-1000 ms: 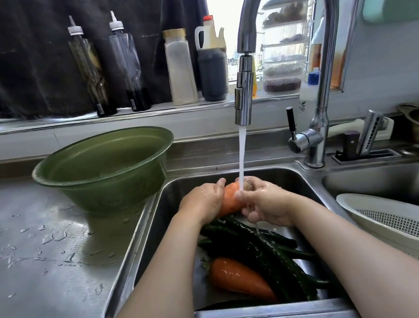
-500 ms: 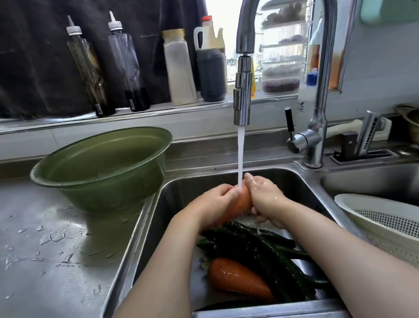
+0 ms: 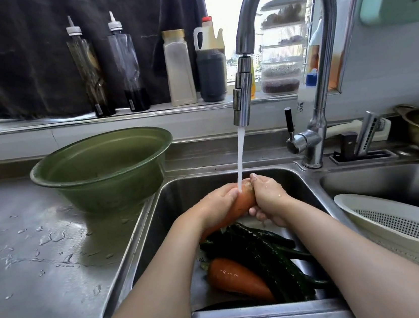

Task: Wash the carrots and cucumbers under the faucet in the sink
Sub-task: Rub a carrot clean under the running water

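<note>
Fingers (image 3: 229,192) of the left hand (image 3: 215,207) and right hand (image 3: 268,196) curl round one carrot (image 3: 243,205) under the water (image 3: 240,155), so turn it slowly and rub every side clean.

Bright window (image 3: 223,3) backlight, warped edges

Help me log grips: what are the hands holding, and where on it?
One wet orange carrot, under the faucet stream: the left hand wraps its nearer part, the right hand its far end.
</note>
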Tool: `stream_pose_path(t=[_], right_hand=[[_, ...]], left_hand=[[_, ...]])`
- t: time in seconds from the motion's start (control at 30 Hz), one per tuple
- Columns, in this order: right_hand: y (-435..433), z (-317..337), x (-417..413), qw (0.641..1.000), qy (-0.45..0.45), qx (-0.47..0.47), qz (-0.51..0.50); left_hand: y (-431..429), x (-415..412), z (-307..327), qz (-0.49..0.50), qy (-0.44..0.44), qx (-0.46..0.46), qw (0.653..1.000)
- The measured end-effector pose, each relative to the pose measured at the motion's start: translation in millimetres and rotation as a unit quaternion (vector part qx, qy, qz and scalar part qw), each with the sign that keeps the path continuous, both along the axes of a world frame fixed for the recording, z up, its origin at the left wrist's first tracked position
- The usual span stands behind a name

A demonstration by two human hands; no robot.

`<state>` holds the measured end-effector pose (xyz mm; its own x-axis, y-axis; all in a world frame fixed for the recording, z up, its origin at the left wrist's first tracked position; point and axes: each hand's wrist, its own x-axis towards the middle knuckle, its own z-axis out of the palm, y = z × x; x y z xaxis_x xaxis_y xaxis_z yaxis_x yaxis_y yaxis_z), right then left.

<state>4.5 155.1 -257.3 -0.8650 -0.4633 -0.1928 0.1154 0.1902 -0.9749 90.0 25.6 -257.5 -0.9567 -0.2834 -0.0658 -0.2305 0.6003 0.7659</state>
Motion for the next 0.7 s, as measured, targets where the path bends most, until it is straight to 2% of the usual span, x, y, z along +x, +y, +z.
stream_pose_path(t=[0.1,0.17,0.3,0.37,0.43,0.57,0.67,0.7], right_hand=[[-2.5,0.7,-0.7,1.0,-0.016,-0.018,0.012],[-4.1,0.2,-0.5,0.999,-0.01,-0.027,0.037],[-1.9,-3.2,-3.1,0.999,0.013,-0.009,0.046],[-0.6,-6.0,-6.5,0.999,0.025,0.011,0.046],[0.3,-6.5,-8.4,0.998,0.028,0.016,0.049],[3.1,0.8,-5.6,0.995,0.059,0.023,0.083],[3.7,2.2,-6.1,0.992,0.028,-0.002,0.12],[3.8,0.8,-7.4,0.991,0.006,-0.024,0.132]], left_hand=[[6.3,-1.6,7.1,0.06,0.015,-0.093,0.994],[5.1,-1.2,11.9,0.084,0.023,-0.119,0.989],[-0.4,6.7,11.0,-0.033,0.003,0.024,0.999],[-3.7,10.8,11.6,-0.066,-0.034,0.018,0.997],[-5.6,9.8,9.3,-0.047,-0.033,0.018,0.998],[6.8,4.9,4.5,0.019,0.035,0.084,0.996],[5.6,0.2,5.5,0.048,0.052,0.006,0.997],[4.3,1.7,8.2,0.041,0.045,0.017,0.998]])
